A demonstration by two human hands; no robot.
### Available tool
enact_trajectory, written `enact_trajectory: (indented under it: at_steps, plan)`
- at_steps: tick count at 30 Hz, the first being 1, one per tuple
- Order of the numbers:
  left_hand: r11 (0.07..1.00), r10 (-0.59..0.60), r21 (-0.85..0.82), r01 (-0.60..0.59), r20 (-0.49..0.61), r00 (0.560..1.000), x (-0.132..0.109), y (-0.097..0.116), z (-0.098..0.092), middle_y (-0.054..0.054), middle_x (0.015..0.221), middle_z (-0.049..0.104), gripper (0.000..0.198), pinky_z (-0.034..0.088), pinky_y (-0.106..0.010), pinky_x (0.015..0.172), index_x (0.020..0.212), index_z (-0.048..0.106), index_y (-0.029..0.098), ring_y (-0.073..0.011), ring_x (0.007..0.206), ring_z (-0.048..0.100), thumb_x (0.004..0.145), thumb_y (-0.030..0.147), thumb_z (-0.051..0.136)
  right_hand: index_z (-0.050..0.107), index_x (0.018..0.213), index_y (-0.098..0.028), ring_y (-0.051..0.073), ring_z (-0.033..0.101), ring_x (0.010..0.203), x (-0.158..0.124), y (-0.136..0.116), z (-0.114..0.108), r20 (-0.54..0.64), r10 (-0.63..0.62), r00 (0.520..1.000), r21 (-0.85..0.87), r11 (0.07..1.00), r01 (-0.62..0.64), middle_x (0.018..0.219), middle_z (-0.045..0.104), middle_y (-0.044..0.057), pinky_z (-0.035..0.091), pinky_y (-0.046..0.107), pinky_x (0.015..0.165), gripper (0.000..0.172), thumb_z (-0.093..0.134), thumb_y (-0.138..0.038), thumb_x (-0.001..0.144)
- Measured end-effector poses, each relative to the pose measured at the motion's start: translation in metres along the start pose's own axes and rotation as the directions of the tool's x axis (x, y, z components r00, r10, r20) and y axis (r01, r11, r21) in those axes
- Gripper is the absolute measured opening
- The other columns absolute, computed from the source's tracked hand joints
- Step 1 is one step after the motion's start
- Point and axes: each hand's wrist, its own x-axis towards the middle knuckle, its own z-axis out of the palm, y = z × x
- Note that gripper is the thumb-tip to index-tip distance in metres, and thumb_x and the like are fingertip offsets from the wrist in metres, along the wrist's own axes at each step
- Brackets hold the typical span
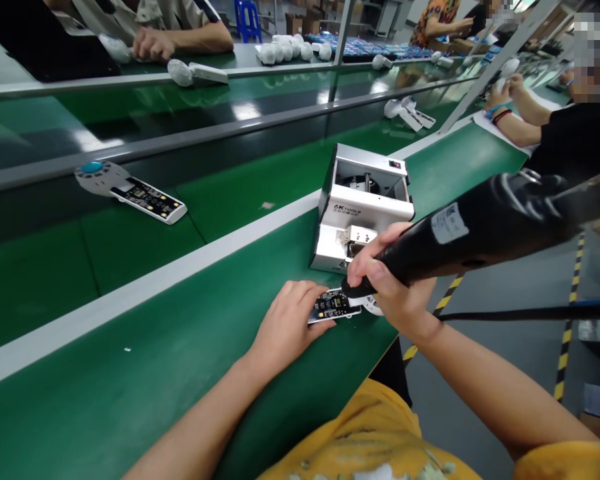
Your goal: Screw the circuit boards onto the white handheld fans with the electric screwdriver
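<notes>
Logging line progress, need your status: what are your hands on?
Left hand pressing circuit board. Right hand gripping black electric screwdriver, tip at board. Screw feeder beyond, not blocking.

the electric screwdriver (485, 227) at middle right is black plastic with a soft satin sheen - a matt paper label (449, 223) is stuck on it. the circuit board (333, 305) at bottom centre looks glossy, with shiny metal bits. the screw feeder (363, 213) just above is smooth silvery metal, the green conveyor belt (105, 400) at lower left is smooth and semi-gloss - and the white plastic shells (285, 52) at top centre look shiny.
</notes>
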Motion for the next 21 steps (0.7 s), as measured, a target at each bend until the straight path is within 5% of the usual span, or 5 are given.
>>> enact_trajectory:
  at_steps: [5, 13, 21]
  plan:
    - [1.0, -0.01, 0.003, 0.01, 0.009, 1.0, 0.001, 0.0, -0.001, -0.009, 0.119, 0.065, 0.049, 0.052, -0.044, 0.091, 0.125, 0.059, 0.019, -0.0283, 0.104, 0.058, 0.083, 0.033, 0.081, 0.052, 0.11, -0.025, 0.016, 0.062, 0.053, 0.008, -0.011, -0.003, -0.009, 0.026, 1.0, -0.029, 0.999, -0.027, 0.069, 0.065, -0.006, 0.052, 0.031, 0.052, 0.03, 0.069, -0.017, 0.086]
    - [1.0, -0.02, 0.012, 0.02, 0.025, 0.999, -0.001, -0.003, 0.001, -0.01, 0.122, 0.065, 0.05, 0.052, -0.045, 0.094, 0.127, 0.059, 0.018, -0.0293, 0.109, 0.057, 0.085, 0.034, 0.08, 0.055, 0.108, -0.026, 0.016, 0.056, 0.047, 0.041, -0.036, 0.0, -0.23, -0.256, 0.939, -0.118, 0.965, 0.234, 0.065, 0.061, -0.006, 0.052, 0.036, 0.05, 0.029, 0.071, -0.02, 0.085]
    - [1.0, -0.022, 0.017, 0.021, 0.018, 1.0, -0.001, -0.001, -0.002, -0.009, 0.119, 0.066, 0.048, 0.052, -0.043, 0.092, 0.126, 0.06, 0.02, -0.0283, 0.106, 0.058, 0.084, 0.033, 0.08, 0.053, 0.107, -0.029, 0.016, 0.058, 0.049, 0.03, -0.032, -0.003, -0.123, -0.134, 0.983, -0.084, 0.989, 0.124, 0.065, 0.062, -0.007, 0.053, 0.036, 0.051, 0.026, 0.071, -0.024, 0.088]
